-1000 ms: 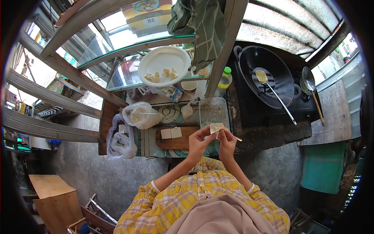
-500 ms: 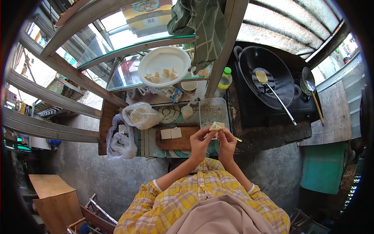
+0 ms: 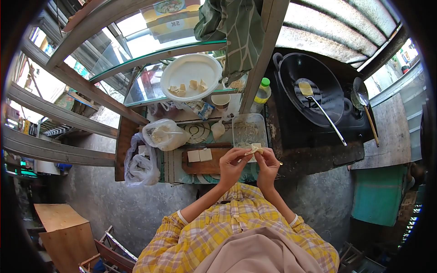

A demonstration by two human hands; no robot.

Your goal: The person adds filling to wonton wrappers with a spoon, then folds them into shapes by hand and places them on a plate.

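At the near-left corner of the tabletop [image 3: 282, 157], a knotted plastic bag [image 3: 142, 168] is slumping, and a clear bag with pale contents [image 3: 165, 135] is lying just beside it. On the glass shelf above, a white plate [image 3: 191, 73] is holding small folded pieces [image 3: 180, 89]. Along the near edge, a wooden board [image 3: 195, 168] is carrying two square wrappers [image 3: 199, 155] side by side. Right of these, a small tied pouch [image 3: 218, 130] is resting near a clear container [image 3: 249, 129]. Over the container's near end, the left hand [image 3: 232, 166] is pinching the folded wrapper [image 3: 256, 147], its fingers clamping the left side; the right hand [image 3: 267, 167] is gripping the right side, its fingers also closing on it. Farther back, a green-capped bottle [image 3: 262, 95] is standing. At the right, a wok [image 3: 312, 75] is sitting on the black stove [image 3: 291, 129], with a spatula [image 3: 306, 88] leaning inside.
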